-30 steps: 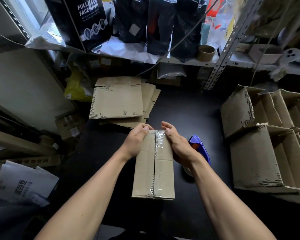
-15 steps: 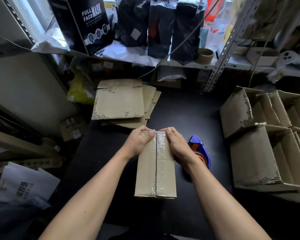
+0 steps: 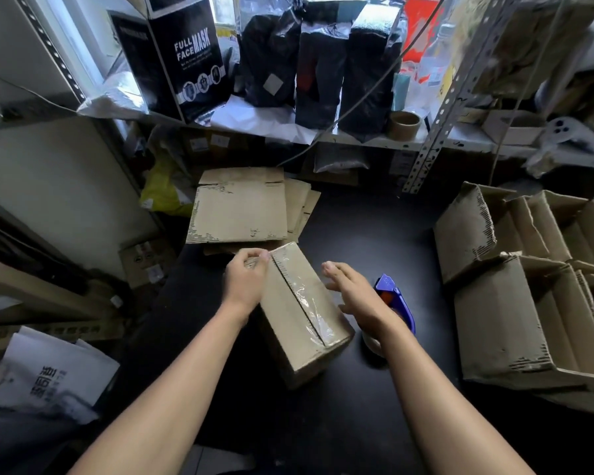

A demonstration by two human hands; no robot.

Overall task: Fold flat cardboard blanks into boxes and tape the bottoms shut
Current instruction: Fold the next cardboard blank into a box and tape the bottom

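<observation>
Two hands were at one box. The left hand (image 3: 247,281) had its fingers (image 3: 254,259) curled over the far left edge of the box (image 3: 299,310), gripping it near the corner. The right hand (image 3: 355,293) was off the cardboard, just beside the box's right side, its fingers (image 3: 333,269) straight and loosely spread, holding nothing. The box sat on the dark surface (image 3: 374,234) between the two forearms, turned at an angle, its flaps closed and uppermost, a strip of clear tape (image 3: 302,299) running along the seam.

One blue tape dispenser (image 3: 393,296) lay on the surface just right of the right hand, partly hidden by the wrist. One stack of flat cardboard blanks (image 3: 237,214) lay beyond the box, near the far left of the surface. Several open folded boxes (image 3: 501,320) were grouped at the right edge. One shelf (image 3: 357,138) above carried a black carton (image 3: 186,60) printed FULL FACE MASK, dark bags (image 3: 319,70) and a brown tape roll (image 3: 404,124).
</observation>
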